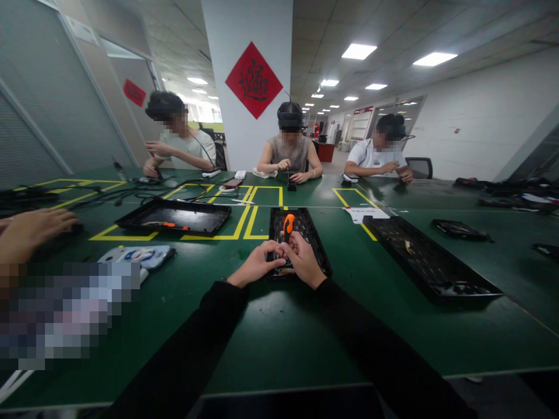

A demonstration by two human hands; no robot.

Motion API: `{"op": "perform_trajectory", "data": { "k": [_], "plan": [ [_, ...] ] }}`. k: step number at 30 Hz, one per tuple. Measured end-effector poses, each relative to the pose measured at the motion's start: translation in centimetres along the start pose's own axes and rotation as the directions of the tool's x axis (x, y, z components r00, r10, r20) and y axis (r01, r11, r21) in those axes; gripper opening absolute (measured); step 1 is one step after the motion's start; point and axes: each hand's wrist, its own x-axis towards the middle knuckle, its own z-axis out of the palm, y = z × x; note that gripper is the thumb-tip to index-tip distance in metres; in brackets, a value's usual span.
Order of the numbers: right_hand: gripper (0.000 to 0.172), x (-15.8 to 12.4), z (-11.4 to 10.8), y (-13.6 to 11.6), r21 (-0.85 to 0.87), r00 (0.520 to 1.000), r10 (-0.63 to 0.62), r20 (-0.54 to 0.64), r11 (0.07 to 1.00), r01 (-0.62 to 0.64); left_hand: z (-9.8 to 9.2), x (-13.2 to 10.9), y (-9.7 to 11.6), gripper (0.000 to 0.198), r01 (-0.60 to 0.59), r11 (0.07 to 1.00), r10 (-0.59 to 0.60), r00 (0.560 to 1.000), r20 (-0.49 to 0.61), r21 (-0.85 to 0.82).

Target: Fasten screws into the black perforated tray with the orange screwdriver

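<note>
Over a black tray (315,228) in front of me, both hands meet with their fingertips close together. An orange-and-black-handled screwdriver (289,223) stands upright, handle up, at my right hand (304,262), whose fingers are closed round its lower part. My left hand (257,265) is bent inward beside it, thumb and fingers pinched. Whatever lies between the left fingertips is hidden, as is the screwdriver's tip. Some small pieces in the tray are partly covered by my hands.
A black tray (205,218) with orange-handled tools stands left; another long tray (430,265) lies right, near a white paper (364,214). Cables (144,189) cross the back left. A neighbour's hand (32,230) is at far left, and several people sit opposite.
</note>
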Motion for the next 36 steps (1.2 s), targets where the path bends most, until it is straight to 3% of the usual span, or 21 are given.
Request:
{"op": "perform_trajectory", "data": {
  "k": [6, 19, 30, 36],
  "plan": [
    [0.025, -0.07, -0.06, -0.06, -0.01, 1.0, 0.016, 0.004, 1.0, -0.016, -0.59, -0.07, -0.05, 0.021, 0.004, 0.999, -0.001, 0.998, 0.063, -0.049],
    [0.035, 0.11, 0.11, 0.52, 0.038, 0.998, 0.063, -0.018, 0.997, -0.062, -0.02, -0.06, -0.1, 0.02, -0.01, 1.0, 0.01, 1.0, 0.005, 0.001],
    [0.032, 0.25, -0.12, -0.08, -0.004, 0.997, 0.036, -0.071, 0.999, -0.036, 0.09, -0.13, -0.12, 0.018, -0.019, 1.0, 0.019, 1.0, -0.004, 0.009],
    [0.03, 0.4, 0.02, 0.46, 0.116, 0.991, 0.07, -0.112, 0.992, -0.057, 0.28, -0.1, -0.02, 0.021, 0.011, 0.999, -0.011, 1.0, -0.018, 0.035]
  ]
}}
